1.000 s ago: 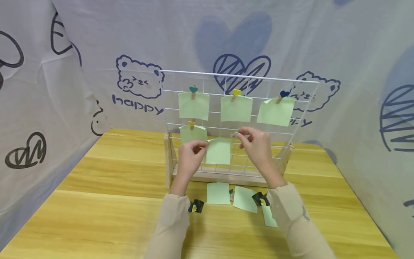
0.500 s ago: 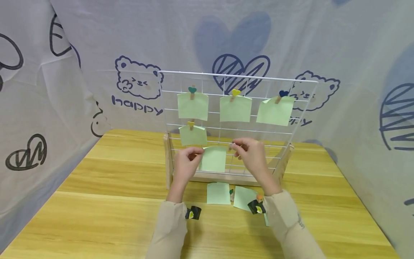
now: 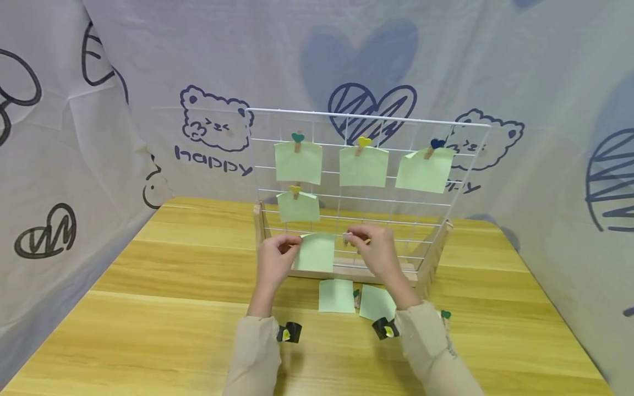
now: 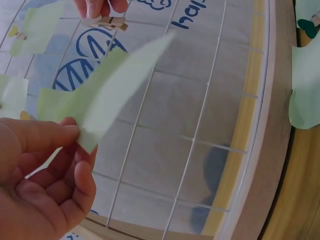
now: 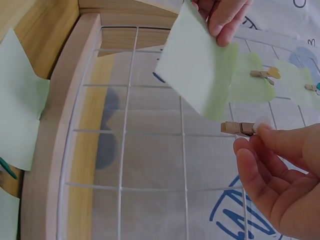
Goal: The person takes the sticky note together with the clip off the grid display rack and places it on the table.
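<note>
Between thumb and fingers my left hand [image 3: 277, 258] pinches the upper left corner of a pale green paper note [image 3: 317, 253], held in front of the lower part of a white wire grid [image 3: 369, 117]. In the left wrist view the note bends toward its free end. My right hand [image 3: 376, 247], right of the note, pinches a small wooden clothespin [image 5: 237, 128] with a white top by its end; the clothespin's tip points toward the note, apart from it. Several green notes hang above, each under a heart-topped clothespin, such as this yellow one [image 3: 364, 142].
The grid stands in a wooden base [image 3: 426, 269] on the wooden table [image 3: 188, 330]. In front lie loose green notes [image 3: 337, 297] and a green-heart clothespin [image 3: 356, 298]; another green-heart clothespin [image 3: 446, 315] lies by the right sleeve. A printed curtain [image 3: 277, 55] hangs behind.
Both hands have moved down and left along the grid, carrying the note and the clothespin from beside the second-row note to below it. The hanging notes stay in place.
</note>
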Demonstrator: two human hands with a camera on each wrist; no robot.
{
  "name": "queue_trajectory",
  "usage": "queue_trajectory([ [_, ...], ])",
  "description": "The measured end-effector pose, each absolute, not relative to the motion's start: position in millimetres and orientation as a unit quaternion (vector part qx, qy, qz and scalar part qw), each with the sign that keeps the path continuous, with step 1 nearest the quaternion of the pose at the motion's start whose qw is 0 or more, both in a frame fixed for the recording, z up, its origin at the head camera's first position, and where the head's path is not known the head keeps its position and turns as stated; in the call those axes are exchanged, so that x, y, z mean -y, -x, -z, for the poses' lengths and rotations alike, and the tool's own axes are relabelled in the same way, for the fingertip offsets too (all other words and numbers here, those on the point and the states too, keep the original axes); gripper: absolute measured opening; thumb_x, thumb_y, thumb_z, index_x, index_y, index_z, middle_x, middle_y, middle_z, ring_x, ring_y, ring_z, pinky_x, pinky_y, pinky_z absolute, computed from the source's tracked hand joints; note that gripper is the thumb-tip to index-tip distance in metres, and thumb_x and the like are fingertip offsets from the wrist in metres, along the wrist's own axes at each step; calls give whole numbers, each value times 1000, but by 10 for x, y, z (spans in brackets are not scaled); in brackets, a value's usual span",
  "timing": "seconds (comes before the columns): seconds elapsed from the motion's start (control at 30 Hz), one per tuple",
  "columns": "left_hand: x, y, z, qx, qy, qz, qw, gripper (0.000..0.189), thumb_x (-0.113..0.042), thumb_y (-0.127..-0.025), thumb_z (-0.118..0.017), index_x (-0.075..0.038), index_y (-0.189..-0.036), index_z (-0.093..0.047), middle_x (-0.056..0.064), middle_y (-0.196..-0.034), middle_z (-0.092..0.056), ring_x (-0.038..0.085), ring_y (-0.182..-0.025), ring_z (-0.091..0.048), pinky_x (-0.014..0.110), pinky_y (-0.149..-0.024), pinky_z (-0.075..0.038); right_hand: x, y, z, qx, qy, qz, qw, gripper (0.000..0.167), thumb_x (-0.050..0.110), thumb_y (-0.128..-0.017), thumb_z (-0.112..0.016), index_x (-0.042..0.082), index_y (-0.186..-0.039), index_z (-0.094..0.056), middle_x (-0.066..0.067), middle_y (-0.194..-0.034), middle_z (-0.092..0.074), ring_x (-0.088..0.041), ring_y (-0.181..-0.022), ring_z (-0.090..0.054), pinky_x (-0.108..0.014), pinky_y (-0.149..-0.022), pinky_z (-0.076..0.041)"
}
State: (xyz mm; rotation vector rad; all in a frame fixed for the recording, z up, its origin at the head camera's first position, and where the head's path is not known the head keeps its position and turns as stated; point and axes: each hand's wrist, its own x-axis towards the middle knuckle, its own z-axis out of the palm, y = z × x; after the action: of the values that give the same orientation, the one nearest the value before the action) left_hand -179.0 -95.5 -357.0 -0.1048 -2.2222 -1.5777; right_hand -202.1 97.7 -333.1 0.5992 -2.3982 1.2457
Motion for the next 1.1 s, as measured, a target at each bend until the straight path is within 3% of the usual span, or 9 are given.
queue_trajectory([
  [0.43, 1105, 1777, 3715, 811, -4, 558, 173, 7, 4, -80, -61, 4, -83, -67, 14, -83, -64, 21, -68, -56, 23, -56, -45, -808, 1993, 3622, 842, -175, -497, 117, 6, 3, -78, -67, -2, -80, -64, -8, -71, -63, -18, -61, -58, -22, -48, -48],
  [0.83, 1235, 1759, 3826, 817, -30, 556, 148, 8, 4, -80, -61, 5, -84, -67, 14, -84, -64, 21, -71, -56, 24, -58, -44, -705, 2043, 3866, 821, -143, -551, 44, 7, -6, -75, -66, -5, -80, -61, -8, -67, -60, -23, -59, -59, -39, -54, -52],
  [1.1, 1293, 1759, 3913, 827, -42, 544, 140, 8, 4, -79, -62, 4, -84, -68, 15, -85, -65, 22, -73, -56, 26, -61, -44, -672, 2081, 3995, 827, -148, -542, -14, 6, -7, -76, -64, -6, -79, -59, -7, -65, -59, -20, -56, -59, -31, -49, -51],
])
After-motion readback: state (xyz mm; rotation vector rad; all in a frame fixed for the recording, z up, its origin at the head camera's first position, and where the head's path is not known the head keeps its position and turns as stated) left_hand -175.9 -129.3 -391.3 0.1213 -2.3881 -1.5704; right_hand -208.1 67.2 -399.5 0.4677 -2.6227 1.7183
